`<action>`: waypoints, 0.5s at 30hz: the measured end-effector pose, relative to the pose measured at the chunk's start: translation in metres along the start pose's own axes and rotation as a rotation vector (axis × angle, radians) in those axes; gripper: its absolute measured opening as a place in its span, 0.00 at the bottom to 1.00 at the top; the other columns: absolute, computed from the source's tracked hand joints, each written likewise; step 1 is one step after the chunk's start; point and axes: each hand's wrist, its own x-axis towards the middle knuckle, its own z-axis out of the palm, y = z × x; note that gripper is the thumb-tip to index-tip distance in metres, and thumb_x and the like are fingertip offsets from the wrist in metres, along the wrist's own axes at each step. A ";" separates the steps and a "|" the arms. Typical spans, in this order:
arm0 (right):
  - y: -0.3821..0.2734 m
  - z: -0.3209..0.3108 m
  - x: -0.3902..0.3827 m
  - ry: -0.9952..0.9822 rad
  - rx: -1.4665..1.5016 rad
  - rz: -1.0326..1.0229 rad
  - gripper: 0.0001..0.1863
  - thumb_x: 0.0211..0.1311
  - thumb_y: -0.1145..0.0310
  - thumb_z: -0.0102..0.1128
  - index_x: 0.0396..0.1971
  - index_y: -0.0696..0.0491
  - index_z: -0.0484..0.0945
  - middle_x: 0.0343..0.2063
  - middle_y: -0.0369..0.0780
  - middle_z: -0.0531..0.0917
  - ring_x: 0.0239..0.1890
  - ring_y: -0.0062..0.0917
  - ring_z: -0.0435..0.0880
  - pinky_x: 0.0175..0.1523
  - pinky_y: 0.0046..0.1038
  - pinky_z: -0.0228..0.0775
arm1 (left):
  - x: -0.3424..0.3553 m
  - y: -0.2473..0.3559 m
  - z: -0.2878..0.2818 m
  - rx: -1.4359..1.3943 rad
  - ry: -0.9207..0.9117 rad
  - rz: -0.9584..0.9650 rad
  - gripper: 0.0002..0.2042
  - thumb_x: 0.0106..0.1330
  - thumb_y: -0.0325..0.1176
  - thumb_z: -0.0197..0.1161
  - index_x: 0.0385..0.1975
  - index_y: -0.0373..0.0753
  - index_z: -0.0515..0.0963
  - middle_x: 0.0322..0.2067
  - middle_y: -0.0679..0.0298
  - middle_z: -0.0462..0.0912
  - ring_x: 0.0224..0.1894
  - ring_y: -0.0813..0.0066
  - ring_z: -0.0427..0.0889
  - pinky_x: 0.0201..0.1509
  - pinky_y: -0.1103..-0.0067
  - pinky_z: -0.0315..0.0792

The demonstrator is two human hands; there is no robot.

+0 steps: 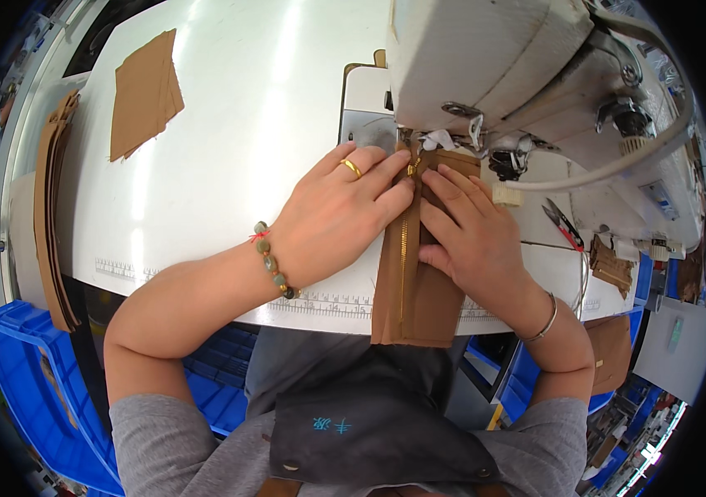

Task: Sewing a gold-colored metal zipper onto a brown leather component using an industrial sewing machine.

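A brown fabric piece (437, 311) with a brass-toothed zipper (405, 257) lies lengthwise under the head of a sewing machine (485, 74) and hangs a little over the table's near edge. My left hand (340, 203) rests with its fingers stretched out toward the zipper, the fingertips at the gold slider (412, 168) just short of the needle area. On the fabric right of the zipper lies my right hand (473, 228), fingers apart and the thumb nearer me. The needle itself cannot be made out.
Brown fabric pieces (146, 95) lie at the table's far left; more brown panels (50, 215) hang over its left edge. Red-handled thread snips (564, 225) and brown scraps (611, 267) lie at right. A blue bin (42, 364) stands at lower left. A ruler strip (320, 304) runs along the front edge.
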 end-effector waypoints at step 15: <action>0.006 0.003 0.001 0.030 0.009 -0.007 0.30 0.44 0.54 0.77 0.49 0.48 0.81 0.61 0.41 0.82 0.31 0.30 0.85 0.49 0.40 0.75 | 0.002 -0.003 0.005 -0.004 0.044 -0.001 0.17 0.57 0.28 0.68 0.48 0.38 0.84 0.57 0.58 0.84 0.57 0.63 0.80 0.64 0.70 0.75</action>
